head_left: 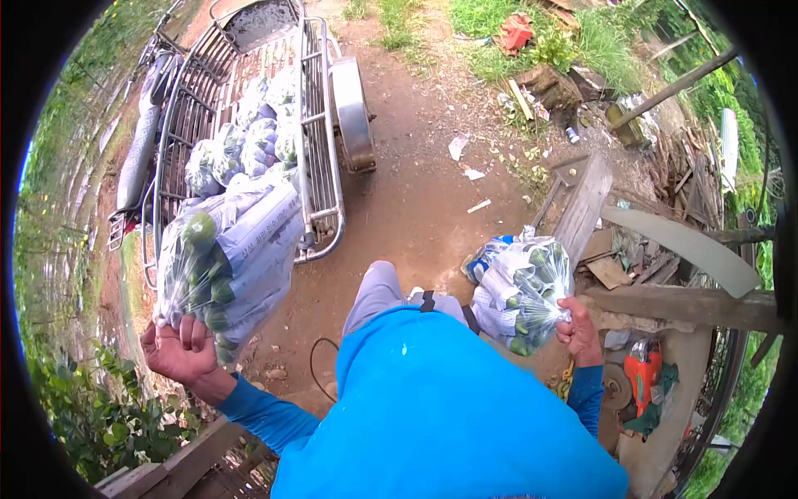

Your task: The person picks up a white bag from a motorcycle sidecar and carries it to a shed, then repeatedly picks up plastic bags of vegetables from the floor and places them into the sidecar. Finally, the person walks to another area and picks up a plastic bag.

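My left hand [184, 349] is closed on the gathered end of a clear plastic bag of green produce [198, 270], with printed white paper inside beside the round green pieces. This bag overlaps the rear end of the metal sidecar in the view. On the other side, my right hand [579, 331] grips the twisted neck of a second clear bag [525, 287], also filled with green pieces and printed paper. That second bag hangs near a grey wooden beam, with something blue and white behind its upper left.
A metal-railed sidecar [314, 125] with a wheel under a silver fender [352, 112] carries several filled bags [258, 145]. Wooden beams [690, 308] stand at the right, by an orange tool [642, 374]. Paper scraps [458, 147] lie on the dirt ground [407, 191].
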`<state>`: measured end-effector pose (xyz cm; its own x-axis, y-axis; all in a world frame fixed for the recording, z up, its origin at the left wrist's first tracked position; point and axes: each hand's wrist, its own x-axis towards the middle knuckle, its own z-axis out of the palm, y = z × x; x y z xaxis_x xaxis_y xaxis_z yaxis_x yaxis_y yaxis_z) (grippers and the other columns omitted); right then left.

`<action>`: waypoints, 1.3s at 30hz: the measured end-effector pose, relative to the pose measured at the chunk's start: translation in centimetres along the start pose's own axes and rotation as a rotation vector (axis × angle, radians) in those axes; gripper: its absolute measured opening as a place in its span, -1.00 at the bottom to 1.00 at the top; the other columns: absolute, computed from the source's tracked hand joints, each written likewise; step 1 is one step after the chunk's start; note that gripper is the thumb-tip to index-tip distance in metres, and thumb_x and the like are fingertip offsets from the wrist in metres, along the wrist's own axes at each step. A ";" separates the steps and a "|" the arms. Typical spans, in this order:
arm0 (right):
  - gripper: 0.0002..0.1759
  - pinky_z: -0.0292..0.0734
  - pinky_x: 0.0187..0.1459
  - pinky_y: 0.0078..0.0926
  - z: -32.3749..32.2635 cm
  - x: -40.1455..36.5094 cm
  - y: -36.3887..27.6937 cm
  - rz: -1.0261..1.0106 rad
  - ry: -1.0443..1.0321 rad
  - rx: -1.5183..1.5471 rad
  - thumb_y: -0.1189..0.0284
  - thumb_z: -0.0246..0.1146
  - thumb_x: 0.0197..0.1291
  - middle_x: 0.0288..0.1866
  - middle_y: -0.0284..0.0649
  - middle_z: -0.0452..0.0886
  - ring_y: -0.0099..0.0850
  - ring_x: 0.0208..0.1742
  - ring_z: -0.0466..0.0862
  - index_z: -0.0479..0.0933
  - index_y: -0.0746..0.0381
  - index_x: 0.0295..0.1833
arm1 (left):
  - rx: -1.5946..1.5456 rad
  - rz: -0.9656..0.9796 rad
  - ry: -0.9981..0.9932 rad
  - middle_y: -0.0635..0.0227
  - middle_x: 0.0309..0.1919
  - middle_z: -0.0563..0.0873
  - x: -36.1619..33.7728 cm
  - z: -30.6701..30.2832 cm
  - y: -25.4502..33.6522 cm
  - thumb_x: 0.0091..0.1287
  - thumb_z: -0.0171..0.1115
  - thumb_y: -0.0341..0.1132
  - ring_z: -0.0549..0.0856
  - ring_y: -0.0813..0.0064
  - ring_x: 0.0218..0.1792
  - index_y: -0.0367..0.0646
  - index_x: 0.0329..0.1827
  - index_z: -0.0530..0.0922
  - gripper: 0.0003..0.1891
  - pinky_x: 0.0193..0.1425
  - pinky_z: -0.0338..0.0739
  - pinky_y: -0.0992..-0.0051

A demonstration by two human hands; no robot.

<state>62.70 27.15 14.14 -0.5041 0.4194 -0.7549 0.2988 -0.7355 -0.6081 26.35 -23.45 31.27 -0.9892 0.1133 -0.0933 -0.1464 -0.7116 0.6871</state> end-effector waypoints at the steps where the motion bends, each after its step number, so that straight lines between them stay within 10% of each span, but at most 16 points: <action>1: -0.79 -0.02 -0.75 -0.66 0.5 2.4 -3.6 0.023 0.023 0.049 0.18 0.15 0.15 -0.53 -0.51 0.40 -0.71 -0.77 0.09 0.44 0.07 -0.25 | -0.026 0.031 0.074 0.35 -0.61 0.46 2.5 3.0 -1.4 0.24 0.04 -0.16 0.07 0.61 -0.75 -0.21 -0.26 0.48 -0.74 -0.72 -0.07 0.57; 6: -0.76 0.00 -0.85 -0.65 2.9 14.7 -18.0 -0.071 -0.172 0.180 0.21 0.05 0.20 -0.61 -0.46 0.43 -0.69 -0.85 0.08 0.44 0.15 -0.26 | -0.040 0.019 -0.113 0.44 -0.70 0.20 15.9 7.6 -8.8 0.26 0.05 -0.18 0.09 0.61 -0.73 -0.15 -0.43 0.32 -0.76 -0.70 -0.05 0.55; 17: -0.79 0.02 -0.85 -0.67 11.3 42.0 -42.7 -0.006 -0.013 0.069 0.21 0.11 0.13 -0.55 -0.44 0.47 -0.66 -0.85 0.10 0.40 0.09 -0.22 | -0.164 0.070 0.159 0.45 -0.68 0.25 36.0 19.1 -21.9 0.24 0.05 -0.23 0.15 0.58 -0.70 -0.10 -0.35 0.32 -0.84 -0.66 0.02 0.54; 27: -0.68 0.04 -0.81 -0.70 24.2 67.7 -60.0 0.152 -0.235 -0.241 0.18 0.21 0.02 -0.51 -0.46 0.40 -0.65 -0.78 0.18 0.37 0.06 -0.16 | -0.140 0.513 0.363 0.43 -0.61 0.34 47.0 27.8 -29.6 0.25 0.04 -0.24 0.16 0.57 -0.69 -0.02 -0.48 0.31 -0.83 -0.65 0.04 0.51; 36: -0.65 0.06 -0.79 -0.70 51.2 78.2 -75.0 -0.097 -0.387 -0.412 0.14 0.25 0.06 -0.44 -0.45 0.41 -0.66 -0.78 0.16 0.37 0.06 -0.14 | -0.199 0.608 0.389 0.34 -0.50 0.46 55.7 33.6 -31.6 0.27 -0.02 -0.22 0.17 0.56 -0.70 -0.14 -0.39 0.32 -0.81 -0.65 0.12 0.51; 39: -0.68 0.06 -0.79 -0.66 61.8 78.8 -79.4 0.114 -0.652 -0.459 0.17 0.18 0.12 -0.40 -0.42 0.47 -0.63 -0.79 0.12 0.38 0.11 -0.11 | -0.198 0.663 0.376 0.34 -0.49 0.46 59.1 34.4 -29.9 0.29 -0.04 -0.22 0.17 0.55 -0.69 -0.14 -0.38 0.32 -0.81 -0.64 0.13 0.51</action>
<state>-50.83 85.74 18.10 -0.7797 -0.1443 -0.6093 0.6086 -0.4035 -0.6833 -27.29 28.38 30.00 -0.8033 -0.5948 0.0297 0.5111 -0.6630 0.5470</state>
